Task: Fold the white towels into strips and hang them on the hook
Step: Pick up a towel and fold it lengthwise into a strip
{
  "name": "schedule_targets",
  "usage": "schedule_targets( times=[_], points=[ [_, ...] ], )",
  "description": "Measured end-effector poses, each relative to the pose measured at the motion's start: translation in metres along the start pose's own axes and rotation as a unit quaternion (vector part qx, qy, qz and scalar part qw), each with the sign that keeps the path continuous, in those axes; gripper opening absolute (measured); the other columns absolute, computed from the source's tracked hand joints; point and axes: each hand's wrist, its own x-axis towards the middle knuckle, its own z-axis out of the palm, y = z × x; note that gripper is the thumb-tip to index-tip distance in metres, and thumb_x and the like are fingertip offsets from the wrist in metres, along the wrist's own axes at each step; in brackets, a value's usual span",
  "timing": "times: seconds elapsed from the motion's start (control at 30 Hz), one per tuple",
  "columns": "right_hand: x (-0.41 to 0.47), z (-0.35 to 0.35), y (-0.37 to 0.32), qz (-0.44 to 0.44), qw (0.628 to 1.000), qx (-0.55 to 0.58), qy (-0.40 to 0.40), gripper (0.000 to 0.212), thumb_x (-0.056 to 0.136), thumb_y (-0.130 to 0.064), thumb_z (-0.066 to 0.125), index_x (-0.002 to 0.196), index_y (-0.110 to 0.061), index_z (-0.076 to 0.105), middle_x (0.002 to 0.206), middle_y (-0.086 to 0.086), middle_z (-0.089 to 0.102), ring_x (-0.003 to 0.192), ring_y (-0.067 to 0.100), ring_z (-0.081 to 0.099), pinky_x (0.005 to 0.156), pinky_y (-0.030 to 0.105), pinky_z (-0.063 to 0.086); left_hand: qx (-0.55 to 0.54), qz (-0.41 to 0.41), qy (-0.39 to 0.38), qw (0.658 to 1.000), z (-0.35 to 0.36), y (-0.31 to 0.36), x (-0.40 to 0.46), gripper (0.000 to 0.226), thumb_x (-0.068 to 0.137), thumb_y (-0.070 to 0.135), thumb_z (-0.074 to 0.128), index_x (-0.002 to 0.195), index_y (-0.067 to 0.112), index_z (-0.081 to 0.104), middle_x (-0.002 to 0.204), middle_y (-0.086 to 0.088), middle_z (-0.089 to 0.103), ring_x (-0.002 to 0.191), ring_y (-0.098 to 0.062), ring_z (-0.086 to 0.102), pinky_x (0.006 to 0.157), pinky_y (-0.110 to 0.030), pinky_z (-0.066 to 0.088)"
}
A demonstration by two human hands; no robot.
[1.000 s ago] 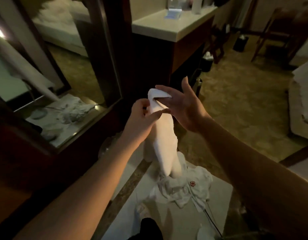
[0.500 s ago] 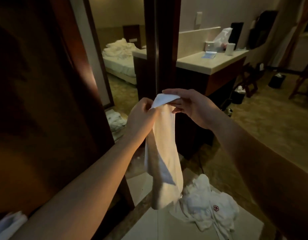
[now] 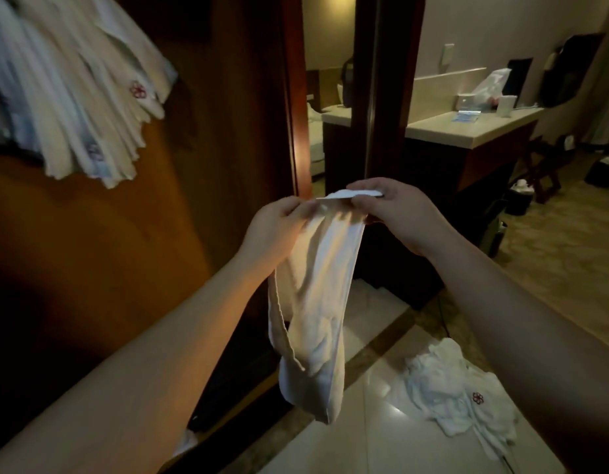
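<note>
I see both hands raised at frame centre, level with each other and close together. The left hand (image 3: 279,227) pinches the top left corner of a folded white towel (image 3: 313,302), fingers curled onto the cloth. The right hand (image 3: 395,213) pinches the top right corner, thumb and fingers closed on the upper edge, which stands up as a flat flap between the two hands.

The towel hangs straight down from this two-point grip as a long narrow strip, folded lengthwise, with its lower end free in the air above the pale tiled floor (image 3: 364,439).

At 10 o'clock, a bundle of hung white towels (image 3: 74,97) fans downward against the dark wooden panel (image 3: 125,251); one strip carries a small red flower emblem. I cannot tell what the bundle hangs from.

At 5 o'clock, a crumpled white towel pile (image 3: 456,388) lies on the floor, well apart from the held strip, also marked with a red emblem.

At 2 o'clock, a countertop (image 3: 467,128) carries several small items, too dim to identify.
</note>
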Motion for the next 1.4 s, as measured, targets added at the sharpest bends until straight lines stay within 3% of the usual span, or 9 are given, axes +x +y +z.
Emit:
schedule_targets(
  times=[0.2,0.37,0.43,0.57,0.73,0.83,1.07,1.2,1.4],
  points=[
    [-0.015,0.058,-0.041,-0.037,0.998,-0.053,0.014,0.015,0.093,-0.053,0.062,0.085,-0.044,0.072,0.082,-0.028,0.068,0.078,-0.015,0.059,0.063,0.018,0.039,0.07,-0.094,-0.097,0.988,-0.083,-0.012,-0.046,0.012,0.091,0.047,0.067,0.086,0.035,0.067,0.083,0.012,0.07,0.076,-0.007,0.067,0.066,-0.029,0.047],
    [-0.011,0.086,-0.061,-0.044,0.998,-0.007,0.033,0.015,0.097,-0.043,0.061,0.088,-0.037,0.073,0.071,-0.033,0.067,0.07,-0.018,0.061,0.056,-0.002,0.036,0.276,-0.169,-0.132,0.937,-0.144,-0.046,-0.085,0.012,0.096,0.042,0.062,0.098,0.029,0.063,0.089,0.013,0.059,0.079,-0.003,0.057,0.061,-0.021,0.042],
    [-0.01,0.093,-0.063,-0.042,0.998,0.005,0.042,0.014,0.097,-0.041,0.062,0.088,-0.037,0.071,0.069,-0.035,0.065,0.067,-0.018,0.061,0.056,-0.002,0.036,0.367,-0.175,-0.121,0.906,-0.163,-0.064,-0.099,0.026,0.1,0.041,0.056,0.109,0.017,0.066,0.091,0.007,0.059,0.081,-0.007,0.056,0.062,-0.023,0.041],
    [-0.014,0.117,-0.073,-0.05,0.999,-0.013,0.018,0.018,0.097,-0.046,0.058,0.081,-0.045,0.066,0.075,-0.04,0.063,0.074,-0.02,0.058,0.062,0.018,0.039,0.403,-0.19,-0.079,0.892,-0.184,-0.092,-0.127,0.031,0.106,0.037,0.045,0.115,0.013,0.062,0.137,-0.01,0.052,0.117,-0.025,0.055,0.092,-0.038,0.048],
    [-0.018,0.134,-0.076,-0.047,0.999,0.002,0.018,0.026,0.097,-0.049,0.055,0.077,-0.062,0.065,0.082,-0.039,0.064,0.076,-0.017,0.058,0.064,0.025,0.043,0.124,-0.242,0.085,0.958,-0.202,-0.117,-0.157,0.027,0.104,0.04,0.047,0.119,0.02,0.058,0.115,0.0,0.064,0.098,-0.013,0.062,0.08,-0.035,0.055],
    [-0.016,0.143,-0.072,-0.034,0.999,0.018,0.031,0.019,0.097,-0.048,0.055,0.083,-0.054,0.067,0.08,-0.039,0.064,0.08,-0.019,0.058,0.072,0.028,0.047,0.233,-0.202,0.059,0.949,-0.21,-0.128,-0.165,0.012,0.102,0.036,0.052,0.095,0.027,0.055,0.092,0.001,0.063,0.081,-0.015,0.063,0.061,-0.03,0.05],
    [-0.008,0.148,-0.047,0.008,0.996,0.047,0.074,0.015,0.099,-0.046,0.055,0.097,-0.044,0.07,0.09,-0.018,0.073,0.087,-0.003,0.063,0.073,0.022,0.044,0.426,-0.216,0.069,0.876,-0.232,-0.158,-0.186,0.024,0.103,0.026,0.049,0.081,0.019,0.053,0.084,0.0,0.059,0.074,-0.016,0.059,0.069,-0.039,0.056],
    [-0.004,0.145,-0.025,0.044,0.994,0.023,0.1,0.021,0.099,-0.048,0.054,0.111,-0.04,0.07,0.087,-0.021,0.066,0.086,-0.001,0.058,0.067,0.022,0.042,0.36,-0.239,0.079,0.898,-0.255,-0.165,-0.19,0.019,0.101,0.028,0.053,0.084,0.025,0.058,0.089,0.0,0.062,0.077,-0.014,0.059,0.061,-0.03,0.046],
    [0.002,0.141,-0.009,0.053,0.994,-0.019,0.098,0.023,0.097,-0.041,0.064,0.106,-0.025,0.078,0.079,-0.012,0.067,0.065,0.005,0.064,0.038,0.008,0.039,0.022,-0.279,0.099,0.955,-0.282,-0.159,-0.198,0.012,0.094,0.023,0.066,0.086,0.015,0.07,0.085,0.0,0.068,0.085,-0.019,0.061,0.072,-0.031,0.043]
  ],
)
